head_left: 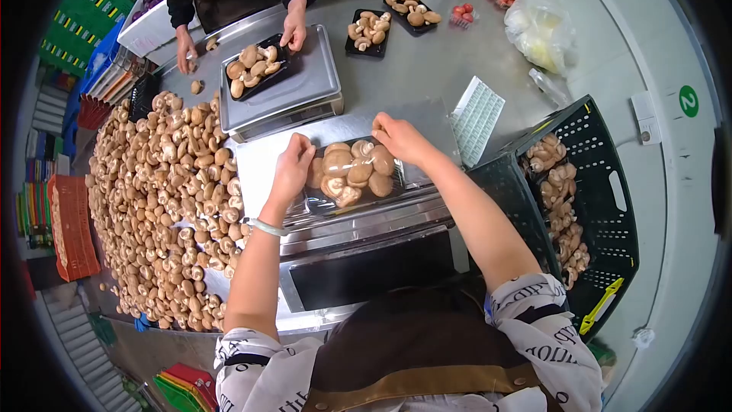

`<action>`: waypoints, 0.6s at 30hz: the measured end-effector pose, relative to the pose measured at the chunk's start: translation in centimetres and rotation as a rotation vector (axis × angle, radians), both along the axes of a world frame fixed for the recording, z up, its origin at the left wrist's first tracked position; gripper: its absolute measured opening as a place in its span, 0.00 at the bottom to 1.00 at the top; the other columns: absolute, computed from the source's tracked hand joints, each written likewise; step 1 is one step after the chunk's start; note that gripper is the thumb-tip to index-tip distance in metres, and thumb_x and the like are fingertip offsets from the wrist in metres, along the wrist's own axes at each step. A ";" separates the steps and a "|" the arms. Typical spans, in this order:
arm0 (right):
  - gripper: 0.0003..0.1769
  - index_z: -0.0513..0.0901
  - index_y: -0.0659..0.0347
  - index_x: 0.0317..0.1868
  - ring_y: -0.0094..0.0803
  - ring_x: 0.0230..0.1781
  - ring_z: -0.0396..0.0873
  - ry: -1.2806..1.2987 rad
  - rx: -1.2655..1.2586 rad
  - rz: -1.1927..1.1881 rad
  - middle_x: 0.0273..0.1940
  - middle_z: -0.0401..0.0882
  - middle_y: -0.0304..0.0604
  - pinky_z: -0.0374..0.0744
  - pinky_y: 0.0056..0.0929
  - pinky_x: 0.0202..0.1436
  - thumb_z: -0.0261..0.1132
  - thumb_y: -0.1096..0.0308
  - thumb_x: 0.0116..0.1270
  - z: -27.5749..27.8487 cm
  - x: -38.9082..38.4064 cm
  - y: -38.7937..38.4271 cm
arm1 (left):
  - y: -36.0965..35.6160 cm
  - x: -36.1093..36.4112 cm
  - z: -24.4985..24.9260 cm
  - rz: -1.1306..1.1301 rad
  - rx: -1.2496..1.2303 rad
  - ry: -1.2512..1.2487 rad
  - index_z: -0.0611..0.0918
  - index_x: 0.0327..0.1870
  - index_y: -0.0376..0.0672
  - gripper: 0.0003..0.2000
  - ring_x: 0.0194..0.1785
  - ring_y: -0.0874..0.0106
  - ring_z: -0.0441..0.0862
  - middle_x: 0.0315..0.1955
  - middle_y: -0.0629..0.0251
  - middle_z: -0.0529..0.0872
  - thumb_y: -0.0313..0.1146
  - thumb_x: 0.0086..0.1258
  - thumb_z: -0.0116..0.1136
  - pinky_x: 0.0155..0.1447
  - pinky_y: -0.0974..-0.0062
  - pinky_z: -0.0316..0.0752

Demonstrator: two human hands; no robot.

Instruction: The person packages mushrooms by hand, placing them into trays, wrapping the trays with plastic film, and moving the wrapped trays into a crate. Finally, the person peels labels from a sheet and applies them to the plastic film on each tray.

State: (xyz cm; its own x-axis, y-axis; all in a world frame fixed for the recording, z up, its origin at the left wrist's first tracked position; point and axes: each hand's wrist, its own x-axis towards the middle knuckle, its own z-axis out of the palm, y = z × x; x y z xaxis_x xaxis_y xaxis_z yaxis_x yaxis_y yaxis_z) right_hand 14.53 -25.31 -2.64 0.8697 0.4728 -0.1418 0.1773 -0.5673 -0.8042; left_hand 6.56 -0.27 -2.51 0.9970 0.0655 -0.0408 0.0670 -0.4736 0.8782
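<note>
A black tray of brown mushrooms (352, 172) sits on a steel wrapping machine (358, 221), covered with clear film. My left hand (293, 170) grips the tray's left edge and the film there. My right hand (402, 140) holds the tray's far right corner, fingers pinching the film. A bracelet circles my left wrist.
A large heap of loose mushrooms (164, 206) covers the table to the left. A co-worker's hands (293, 29) rest at a filled tray on a scale (284, 84). Two more filled trays (368, 33) stand further back. A black crate of wrapped trays (579, 206) is on the right.
</note>
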 end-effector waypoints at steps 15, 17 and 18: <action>0.20 0.79 0.67 0.40 0.33 0.27 0.76 0.134 0.284 -0.107 0.26 0.78 0.48 0.74 0.31 0.35 0.57 0.54 0.72 8.2 -11.3 -4.0 | -2.4 -11.3 8.5 0.154 -0.222 0.097 0.75 0.25 0.35 0.19 0.22 0.81 0.61 0.15 0.73 0.67 0.40 0.77 0.48 0.26 0.77 0.59; 0.20 0.80 0.68 0.40 0.28 0.27 0.75 0.170 0.306 -0.087 0.25 0.78 0.46 0.74 0.30 0.35 0.57 0.54 0.72 10.9 -12.5 -4.7 | -2.9 -13.4 12.6 0.179 -0.326 0.264 0.76 0.25 0.39 0.19 0.21 0.85 0.58 0.15 0.78 0.67 0.41 0.78 0.48 0.24 0.81 0.53; 0.21 0.80 0.68 0.42 0.25 0.28 0.73 0.196 0.325 -0.086 0.26 0.78 0.45 0.74 0.29 0.37 0.57 0.54 0.73 11.4 -13.5 -5.0 | -3.4 -14.5 14.4 0.168 -0.361 0.327 0.77 0.25 0.42 0.19 0.20 0.87 0.57 0.16 0.81 0.66 0.43 0.78 0.48 0.23 0.84 0.51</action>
State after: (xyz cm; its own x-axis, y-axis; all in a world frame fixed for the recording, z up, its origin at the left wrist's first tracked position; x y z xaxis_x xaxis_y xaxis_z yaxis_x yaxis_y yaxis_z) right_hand 0.99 -30.28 8.75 0.8795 0.4467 -0.1638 -0.0347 -0.2831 -0.9585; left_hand -7.97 -3.69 11.85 0.9051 0.1482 -0.3984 0.4149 -0.1034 0.9040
